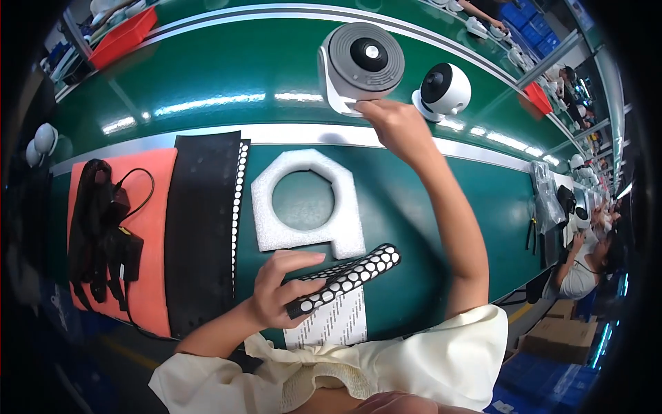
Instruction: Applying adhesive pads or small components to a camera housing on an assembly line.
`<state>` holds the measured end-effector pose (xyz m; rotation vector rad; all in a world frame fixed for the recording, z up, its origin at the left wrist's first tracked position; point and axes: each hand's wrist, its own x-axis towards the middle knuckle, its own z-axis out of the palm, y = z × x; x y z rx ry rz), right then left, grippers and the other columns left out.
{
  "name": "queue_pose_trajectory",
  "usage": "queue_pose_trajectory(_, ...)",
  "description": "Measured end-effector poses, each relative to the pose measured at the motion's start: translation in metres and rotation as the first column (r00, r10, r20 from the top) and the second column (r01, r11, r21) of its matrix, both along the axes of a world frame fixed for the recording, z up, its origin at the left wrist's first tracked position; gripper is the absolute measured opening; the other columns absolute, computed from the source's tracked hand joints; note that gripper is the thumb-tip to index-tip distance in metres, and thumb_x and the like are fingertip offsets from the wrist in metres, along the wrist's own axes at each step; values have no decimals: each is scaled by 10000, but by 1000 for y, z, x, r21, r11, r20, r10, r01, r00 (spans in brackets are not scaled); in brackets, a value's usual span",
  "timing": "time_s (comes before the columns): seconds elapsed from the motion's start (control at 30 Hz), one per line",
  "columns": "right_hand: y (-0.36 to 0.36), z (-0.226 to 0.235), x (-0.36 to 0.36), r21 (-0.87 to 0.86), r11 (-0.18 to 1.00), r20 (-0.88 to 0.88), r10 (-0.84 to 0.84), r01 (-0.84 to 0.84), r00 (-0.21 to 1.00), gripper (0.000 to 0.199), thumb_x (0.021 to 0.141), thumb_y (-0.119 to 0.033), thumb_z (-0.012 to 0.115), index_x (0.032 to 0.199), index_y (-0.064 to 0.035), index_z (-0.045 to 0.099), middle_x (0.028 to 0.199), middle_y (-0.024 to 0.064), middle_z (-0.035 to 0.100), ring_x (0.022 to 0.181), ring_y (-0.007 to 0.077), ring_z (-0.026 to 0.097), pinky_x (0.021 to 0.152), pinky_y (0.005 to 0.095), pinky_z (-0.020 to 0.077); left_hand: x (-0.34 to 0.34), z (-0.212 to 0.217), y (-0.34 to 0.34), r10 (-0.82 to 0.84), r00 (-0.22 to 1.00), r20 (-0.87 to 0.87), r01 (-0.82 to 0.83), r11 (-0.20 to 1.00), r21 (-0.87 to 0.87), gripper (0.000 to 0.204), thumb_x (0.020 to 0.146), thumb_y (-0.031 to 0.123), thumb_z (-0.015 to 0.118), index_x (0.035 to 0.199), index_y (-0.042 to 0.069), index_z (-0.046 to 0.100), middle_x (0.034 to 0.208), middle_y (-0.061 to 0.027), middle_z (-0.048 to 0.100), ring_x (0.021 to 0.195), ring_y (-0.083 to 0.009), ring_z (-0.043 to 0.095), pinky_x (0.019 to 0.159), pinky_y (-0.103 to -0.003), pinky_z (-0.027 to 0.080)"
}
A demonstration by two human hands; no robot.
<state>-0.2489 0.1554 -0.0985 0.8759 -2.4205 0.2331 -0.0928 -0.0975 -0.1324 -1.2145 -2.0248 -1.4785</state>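
My right hand (394, 127) reaches forward over the belt, its fingers closed on the white base of a large round camera (365, 61) with a grey ringed face and dark lens. Close to my body, my left hand (279, 286) grips a black strip with rows of white dots (352, 276), which lies slanted and looks folded. Beneath the strip is a white sheet with small print (327, 323), partly covered. A white foam insert (263, 210) with a round hole lies flat on the green bench, just beyond my left hand.
A smaller white camera (455, 90) stands on the green belt (214, 76), right of the large one. At left, black adapters with cables (110, 228) lie on a pink foam sheet (155, 207), beside a black dot-edged sheet (203, 228). Pliers (531, 233) and plastic bags (547, 200) lie at right, near a co-worker.
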Motion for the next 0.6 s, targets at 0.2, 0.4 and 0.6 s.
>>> queue_pose_trajectory(0.2,45,-72,-55,58,983,-64,-172,176,983,170,737,-69,498,893,-48,562,902,106,595,939,269,537,801,333,444,4,2,-5,18,1000,-13,-19,1000,-19,259,619,159,680,828,30,598,1016,-154,552,845,-281,565,697,-347,457)
queue_pose_trajectory(0.4,76,-84,-60,104,899,312,-436,426,844,400,876,-389,399,919,-69,635,911,147,601,987,279,510,1013,457,227,-1,2,0,23,1000,18,-23,1000,-16,258,592,100,700,811,19,590,981,-151,574,810,-275,581,666,-332,462)
queue_pose_trajectory(0.6,53,-60,-32,363,747,315,-661,557,682,339,861,-347,443,957,-69,612,934,128,617,973,276,544,952,491,301,0,-5,3,61,966,250,-90,990,108,236,635,14,707,797,-3,536,749,-126,622,636,-242,619,546,-289,466)
